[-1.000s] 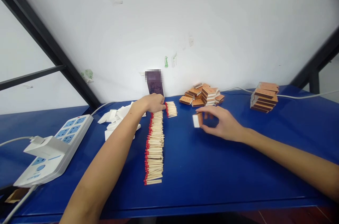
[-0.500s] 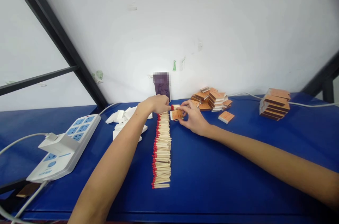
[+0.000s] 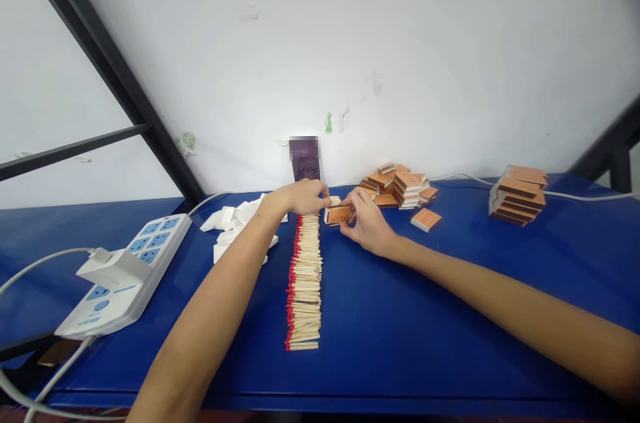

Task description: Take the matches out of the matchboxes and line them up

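Note:
An orange-and-white matchbox (image 3: pixel 339 213) is tipped on its long side, with its printed face toward me. My right hand (image 3: pixel 367 223) pinches its right end between thumb and fingers. From the left, my left hand (image 3: pixel 307 197) reaches over the far end of the match row with curled fingers. Its fingertips meet pale matches (image 3: pixel 335 200) at the box's upper left edge; how they grip them is partly hidden. A long row of red-headed matches (image 3: pixel 305 276) runs toward me on the blue table, heads to the left.
White matchbox trays (image 3: pixel 233 236) lie piled left of my left forearm. Orange matchboxes (image 3: pixel 407 183) are heaped at the back right, one lying apart (image 3: pixel 426 219). Farther right is a stack of matchboxes (image 3: pixel 520 196). A power strip (image 3: pixel 125 283) with cables is at left; a dark phone-like slab (image 3: pixel 306 166) leans on the wall.
The matchbox has shifted slightly right and tipped more onto its side in my right hand. My left hand has moved a little right; the red heads seen behind the box no longer show.

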Demonstrator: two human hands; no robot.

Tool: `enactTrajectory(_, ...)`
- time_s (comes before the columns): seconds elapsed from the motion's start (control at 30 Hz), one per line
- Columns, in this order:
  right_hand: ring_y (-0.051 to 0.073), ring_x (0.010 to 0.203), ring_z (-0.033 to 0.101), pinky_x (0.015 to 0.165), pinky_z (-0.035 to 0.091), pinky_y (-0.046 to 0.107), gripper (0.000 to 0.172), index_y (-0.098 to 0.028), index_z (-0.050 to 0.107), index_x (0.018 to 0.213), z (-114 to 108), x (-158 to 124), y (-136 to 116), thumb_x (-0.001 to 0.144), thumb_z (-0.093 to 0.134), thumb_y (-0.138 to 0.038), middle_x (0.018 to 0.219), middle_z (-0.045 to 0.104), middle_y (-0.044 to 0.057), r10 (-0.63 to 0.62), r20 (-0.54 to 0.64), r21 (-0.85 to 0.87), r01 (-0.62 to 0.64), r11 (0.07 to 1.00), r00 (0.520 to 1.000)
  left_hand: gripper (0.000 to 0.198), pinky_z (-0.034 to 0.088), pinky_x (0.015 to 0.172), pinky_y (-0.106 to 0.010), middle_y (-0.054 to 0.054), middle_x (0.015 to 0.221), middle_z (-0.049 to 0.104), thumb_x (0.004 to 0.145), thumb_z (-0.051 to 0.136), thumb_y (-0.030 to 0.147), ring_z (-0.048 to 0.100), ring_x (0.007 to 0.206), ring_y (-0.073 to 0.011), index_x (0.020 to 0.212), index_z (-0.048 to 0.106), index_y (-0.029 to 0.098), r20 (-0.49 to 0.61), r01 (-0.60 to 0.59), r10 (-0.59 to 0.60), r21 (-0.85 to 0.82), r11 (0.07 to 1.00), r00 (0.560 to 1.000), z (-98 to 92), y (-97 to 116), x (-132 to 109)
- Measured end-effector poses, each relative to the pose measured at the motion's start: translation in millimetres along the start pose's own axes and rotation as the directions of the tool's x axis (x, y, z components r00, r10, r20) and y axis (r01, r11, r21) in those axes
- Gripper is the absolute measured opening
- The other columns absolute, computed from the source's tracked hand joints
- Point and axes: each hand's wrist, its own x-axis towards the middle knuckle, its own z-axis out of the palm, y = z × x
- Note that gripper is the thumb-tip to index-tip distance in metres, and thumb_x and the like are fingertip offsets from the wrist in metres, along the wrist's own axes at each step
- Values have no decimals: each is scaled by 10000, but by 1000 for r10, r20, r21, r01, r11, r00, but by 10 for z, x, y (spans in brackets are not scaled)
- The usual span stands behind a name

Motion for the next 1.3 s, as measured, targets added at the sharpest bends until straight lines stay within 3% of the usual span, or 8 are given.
enactTrajectory(0.3, 220, 867, 556, 751, 484, 342, 231, -232, 477, 928, -53, 21, -23, 789, 586, -84, 947, 531, 53, -66, -97, -118, 54, 991, 993, 327, 430, 647, -275, -69, 902, 755, 866, 542, 370, 646, 725, -177, 1063, 683, 150, -18, -152, 151, -147, 977, 988, 23, 14, 49)
enactTrajectory(0.43, 224, 884, 577, 800, 441, 365, 139, -230, 535, 932, -57, 7, -16, 848, 623, -162, 954, 569, 40, 18, -66, -230, -33, 973, 998, 373, 458, 675, -272, -69, 958, 772, 781, 699, 403, 690, 792, -191, 1065, 669, 162, -3, -186, 190, -234, 954, 982, 21, 16, 33)
enactTrajectory(0.53, 263, 976, 598, 894, 414, 426, 141, -229, 567, 982, -71, -6, -36, 869, 652, -234, 985, 615, 47, 70, -35, -328, -78, 941, 997, 338, 448, 644, -266, -38, 860, 769, 731, 754, 358, 687, 752, -184, 1004, 677, 175, -30, -200, 198, -189, 962, 980, 19, 44, 23)
enactTrajectory(0.7, 253, 1024, 616, 879, 494, 384, 366, -209, 571, 1214, -125, -37, -65, 865, 659, -275, 1137, 576, 101, 10, 56, -193, 1, 981, 998, 292, 418, 619, -273, -20, 763, 725, 716, 753, 324, 652, 688, -179, 964, 698, 180, -139, -193, 191, 0, 981, 972, 37, 20, 45)
enactTrajectory(0.8, 250, 1056, 626, 887, 515, 391, 327, -226, 571, 1221, -155, -45, -24, 903, 622, -283, 1282, 556, 119, -3, 86, -146, 16, 989, 996, 302, 429, 643, -270, -35, 844, 732, 737, 729, 334, 660, 721, -175, 990, 697, 171, -154, -187, 186, 4, 982, 970, 64, -18, 61)
enactTrajectory(0.87, 255, 1083, 625, 922, 505, 405, 255, -226, 577, 1180, -167, -39, 17, 930, 593, -271, 1256, 599, 112, -31, 88, -129, 42, 991, 996, 304, 435, 649, -268, -45, 897, 735, 748, 720, 350, 663, 734, -172, 988, 694, 164, -154, -200, 197, -10, 980, 968, 82, -29, 69)
enactTrajectory(1.03, 228, 903, 653, 811, 499, 357, 217, -200, 582, 1151, -184, -19, 58, 940, 584, -252, 958, 677, 57, 17, 86, -83, -10, 996, 996, 326, 428, 634, -268, -45, 878, 728, 733, 701, 268, 651, 707, -171, 1040, 696, 159, -143, -208, 206, -1, 978, 968, 101, -32, 76)
enactTrajectory(1.3, 180, 727, 618, 725, 483, 327, 247, -179, 577, 1156, -181, -6, 95, 917, 588, -238, 934, 678, 45, 37, 109, -46, -32, 998, 993, 326, 431, 645, -267, -36, 889, 732, 730, 684, 264, 649, 730, -177, 1045, 683, 181, -122, -223, 224, 21, 975, 967, 136, -59, 113)
